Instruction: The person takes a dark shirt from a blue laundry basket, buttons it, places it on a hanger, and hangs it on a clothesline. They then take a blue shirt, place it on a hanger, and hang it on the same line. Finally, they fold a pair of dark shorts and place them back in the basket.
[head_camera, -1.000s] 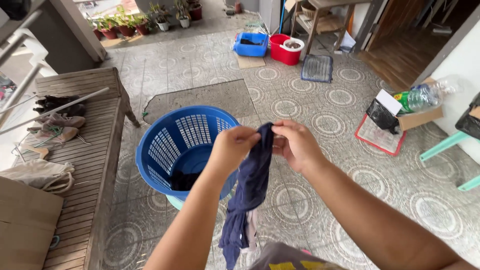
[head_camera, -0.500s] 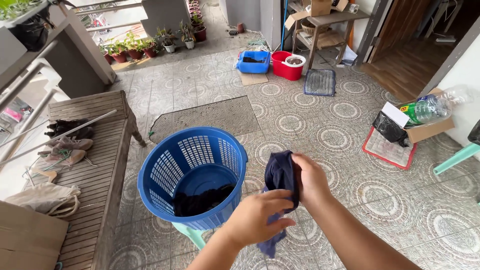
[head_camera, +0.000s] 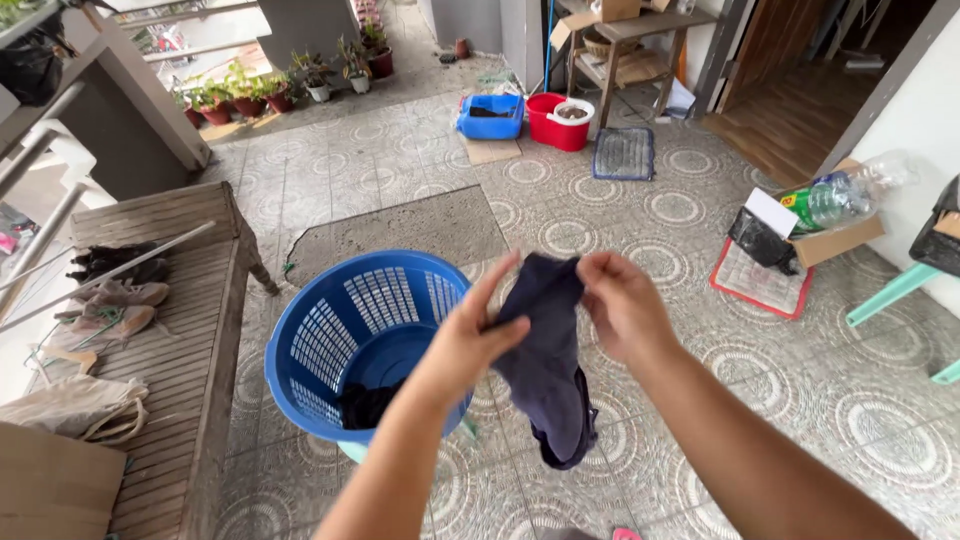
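A dark navy garment (head_camera: 548, 365) hangs in front of me, held up by both hands. My left hand (head_camera: 468, 335) pinches its left edge and my right hand (head_camera: 622, 305) grips its top right corner. Just left of the garment stands a round blue slotted laundry basket (head_camera: 320, 335) on a pale green stool. Some dark clothing (head_camera: 365, 403) lies at the bottom of the basket.
A wooden bench (head_camera: 170, 350) runs along the left with shoes (head_camera: 115, 300), a pole and a cloth bag (head_camera: 80, 405). On the patterned tile floor are a cardboard box with a plastic bottle (head_camera: 830, 205), a red bucket (head_camera: 555, 122), a blue tub (head_camera: 490, 117) and potted plants (head_camera: 270, 90).
My hands have risen and spread the navy garment apart; half a second ago it was bunched low beside the basket. The view has shifted slightly.
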